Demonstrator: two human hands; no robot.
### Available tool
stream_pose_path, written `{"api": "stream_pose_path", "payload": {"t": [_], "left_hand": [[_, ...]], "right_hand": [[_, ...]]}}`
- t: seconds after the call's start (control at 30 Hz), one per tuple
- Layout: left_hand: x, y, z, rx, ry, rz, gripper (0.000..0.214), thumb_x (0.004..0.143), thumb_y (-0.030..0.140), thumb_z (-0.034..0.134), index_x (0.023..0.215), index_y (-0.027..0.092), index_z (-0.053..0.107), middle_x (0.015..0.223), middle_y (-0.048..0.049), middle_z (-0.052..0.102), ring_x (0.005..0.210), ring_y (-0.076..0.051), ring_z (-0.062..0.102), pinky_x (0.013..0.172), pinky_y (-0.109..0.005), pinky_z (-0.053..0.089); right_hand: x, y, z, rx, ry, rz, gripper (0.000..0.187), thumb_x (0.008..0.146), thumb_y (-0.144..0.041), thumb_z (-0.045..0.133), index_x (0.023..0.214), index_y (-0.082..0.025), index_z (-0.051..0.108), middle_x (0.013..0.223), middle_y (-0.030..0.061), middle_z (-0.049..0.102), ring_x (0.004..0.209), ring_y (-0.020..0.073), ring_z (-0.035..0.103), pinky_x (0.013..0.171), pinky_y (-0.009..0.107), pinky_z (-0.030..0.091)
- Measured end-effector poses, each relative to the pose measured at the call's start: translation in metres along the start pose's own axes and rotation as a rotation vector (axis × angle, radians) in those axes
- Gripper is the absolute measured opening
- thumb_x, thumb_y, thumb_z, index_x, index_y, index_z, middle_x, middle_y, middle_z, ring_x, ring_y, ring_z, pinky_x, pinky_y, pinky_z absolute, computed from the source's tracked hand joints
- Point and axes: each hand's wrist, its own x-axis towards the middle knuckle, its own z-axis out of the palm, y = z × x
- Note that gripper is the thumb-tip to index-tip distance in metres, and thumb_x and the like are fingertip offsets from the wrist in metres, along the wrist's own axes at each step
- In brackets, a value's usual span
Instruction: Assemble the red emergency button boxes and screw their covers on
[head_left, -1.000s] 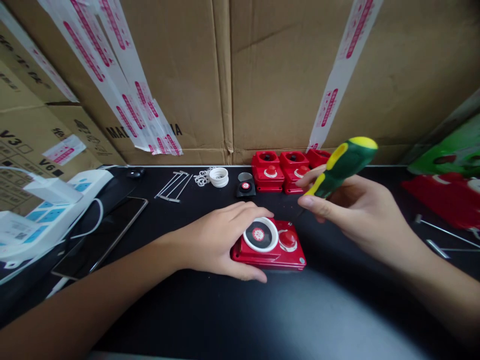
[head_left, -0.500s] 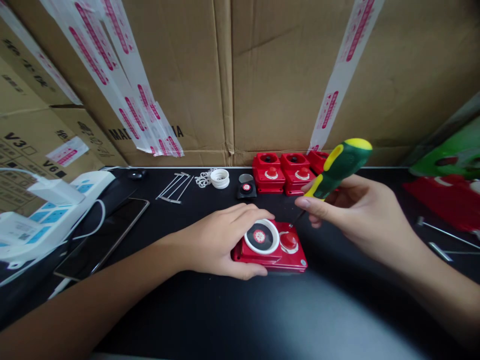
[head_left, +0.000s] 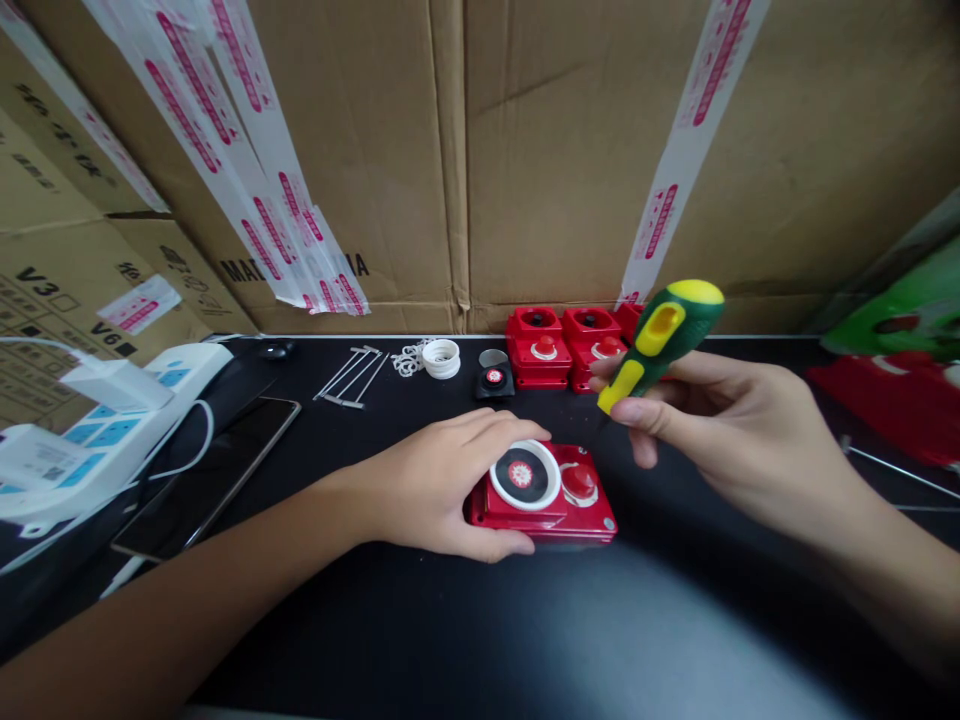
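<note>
A red box-shaped device [head_left: 555, 515] lies flat on the black tabletop, fitted with a white ring [head_left: 556, 478] around a black disc [head_left: 537, 484] and a red dome [head_left: 580, 481] beside it. My left hand [head_left: 442, 480] is wrapped round its left side, thumb along the front and fingers over the back. To the upper right of the device, my right hand [head_left: 720, 420] grips a green and yellow screwdriver [head_left: 664, 335] by its handle, tilted with the tip downward. The blade is mostly hidden and blurred, apart from the device.
At the back stand several red housings [head_left: 541, 372], a small black part [head_left: 493, 380], stacked white rings [head_left: 441, 358] and metal T-shaped rods [head_left: 351, 376]. A phone [head_left: 202, 480] and a white power strip [head_left: 112, 440] lie left. Cardboard boxes [head_left: 375, 150] wall the back; red parts [head_left: 885, 400] lie right.
The screwdriver has lifted off the device's back right corner, moved slightly right and turned more upright in my right hand. My left hand keeps its hold on the device.
</note>
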Motion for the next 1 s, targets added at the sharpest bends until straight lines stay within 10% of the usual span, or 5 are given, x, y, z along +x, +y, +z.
{"api": "stream_pose_path", "payload": {"t": [0.4, 0.83, 1.0], "left_hand": [[0.0006, -0.0006, 0.0, 0.006, -0.004, 0.009, 0.079, 0.085, 0.056, 0.083, 0.148, 0.022, 0.05, 0.142, -0.0142, 0.065, 0.129, -0.033, 0.064, 0.112, -0.047, 0.052], [0.0007, -0.0004, -0.0005, -0.011, -0.016, 0.002, 0.077, 0.084, 0.053, 0.084, 0.146, 0.022, 0.052, 0.138, -0.0135, 0.066, 0.124, -0.033, 0.066, 0.109, -0.045, 0.055], [0.0009, -0.0007, 0.0003, 0.003, -0.022, 0.003, 0.078, 0.085, 0.056, 0.082, 0.148, 0.023, 0.049, 0.14, -0.0138, 0.065, 0.126, -0.033, 0.065, 0.11, -0.045, 0.054]], "right_hand": [[-0.0038, 0.0015, 0.006, 0.126, -0.178, -0.024, 0.02, 0.098, -0.036, 0.073, 0.117, -0.028, 0.076, 0.096, -0.0015, 0.074, 0.043, 0.0065, 0.055, 0.052, 0.027, 0.05], [0.0019, 0.0078, 0.0072, 0.1, 0.038, 0.054, 0.04, 0.056, -0.034, 0.104, 0.087, -0.023, 0.081, 0.085, 0.0024, 0.079, 0.076, 0.0213, 0.071, 0.069, 0.032, 0.063], [0.0004, 0.0088, 0.0061, 0.11, 0.037, 0.037, 0.037, 0.06, -0.03, 0.102, 0.088, -0.025, 0.079, 0.076, -0.0009, 0.075, 0.058, 0.0142, 0.062, 0.048, 0.023, 0.052]]}}
